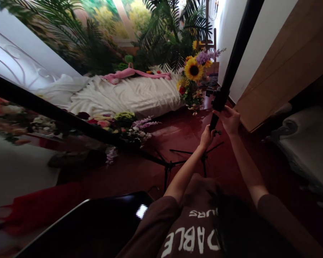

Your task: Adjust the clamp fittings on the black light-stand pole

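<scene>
A black tripod stand [239, 46] rises from the red floor toward the upper right, its legs spread below my hands. My left hand [207, 137] is closed round its lower tube, beside a small knob [218, 132]. Higher up, my right hand [230, 121] has thumb and fingers on the underside of the black collar [219, 100], where the thicker upper tube begins. The fingertips there are partly hidden behind the stand. Another black clamp or knob juts out to the left of the collar.
A second black stand [97, 132] slants across the left. Beyond lies a bed-like platform with white cloth [140, 93] and a pink plush toy [126, 73]. Sunflowers [193, 70] stand near the pole. A dark glossy panel [97, 222] is at lower left, a pale sofa [307, 143] at right.
</scene>
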### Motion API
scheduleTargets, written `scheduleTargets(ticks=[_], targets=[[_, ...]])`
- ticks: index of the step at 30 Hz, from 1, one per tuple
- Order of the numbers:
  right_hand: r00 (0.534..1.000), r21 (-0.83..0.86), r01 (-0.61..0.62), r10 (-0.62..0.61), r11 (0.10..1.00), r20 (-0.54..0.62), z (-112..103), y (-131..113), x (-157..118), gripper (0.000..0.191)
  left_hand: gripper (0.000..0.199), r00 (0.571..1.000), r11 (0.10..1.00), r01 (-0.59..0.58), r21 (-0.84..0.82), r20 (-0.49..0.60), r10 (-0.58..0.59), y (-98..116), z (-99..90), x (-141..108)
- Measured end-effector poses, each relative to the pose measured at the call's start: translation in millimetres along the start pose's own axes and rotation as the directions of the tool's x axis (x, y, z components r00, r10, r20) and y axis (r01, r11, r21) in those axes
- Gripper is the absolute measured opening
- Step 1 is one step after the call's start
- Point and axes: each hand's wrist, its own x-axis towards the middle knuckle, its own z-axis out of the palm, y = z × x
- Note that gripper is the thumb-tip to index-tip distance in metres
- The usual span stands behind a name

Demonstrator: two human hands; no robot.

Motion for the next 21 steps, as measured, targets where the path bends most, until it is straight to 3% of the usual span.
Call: scheduleTargets(ticks=[3,5,9,13,21], targets=[[0.995,-0.039,-0.018,0.014,0.999,-0.099,-4,-1,-12,0.039,0.029,0.999,1.000,-0.014,-0.013,-0.029,0.013,-4,2.0,0],[0.997,-0.067,-0.013,0.008,0.998,-0.081,-12,4,-26,0.036,0.027,0.999,1.000,-0.015,-0.020,-0.036,0.014,-5,2.8,0],[0.997,-0.222,-0.007,0.024,0.975,0.073,-35,31,-65,0.032,0.026,1.000,0.999,-0.018,-0.033,-0.017,0.018,-6,3.0,0],[0.966,-0.309,-0.058,0.132,0.949,0.224,-46,62,-99,0.043,0.026,0.999,0.999,-0.029,-0.032,-0.026,0.029,-5,2.4,-1],[0.951,-0.259,-0.145,0.207,0.955,0.230,-35,77,-104,0.052,0.027,1.000,1.000,-0.007,-0.028,-0.002,0.007,-2,0.0,-1]])
